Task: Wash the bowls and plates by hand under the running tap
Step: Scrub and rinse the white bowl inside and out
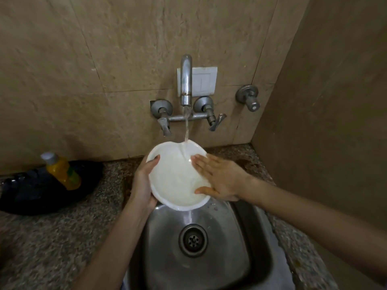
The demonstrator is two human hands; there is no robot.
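Observation:
A white bowl (pixel 173 176) is held tilted over the steel sink (pixel 247 248), under the tap (pixel 186 80). Water streams from the spout into the bowl's far side and spills off its near rim toward the drain (pixel 193 240). My left hand (pixel 144 183) grips the bowl's left rim, thumb inside. My right hand (pixel 219 178) lies flat with fingers spread against the bowl's right inner side.
A yellow dish-soap bottle (pixel 61 170) lies in a black pan (pixel 31 193) on the speckled stone counter (pixel 62 237) at the left. Two tap handles (pixel 164 126) flank the spout. A separate valve (pixel 250 99) sticks out at the right. A side wall (pixel 324 122) closes the right.

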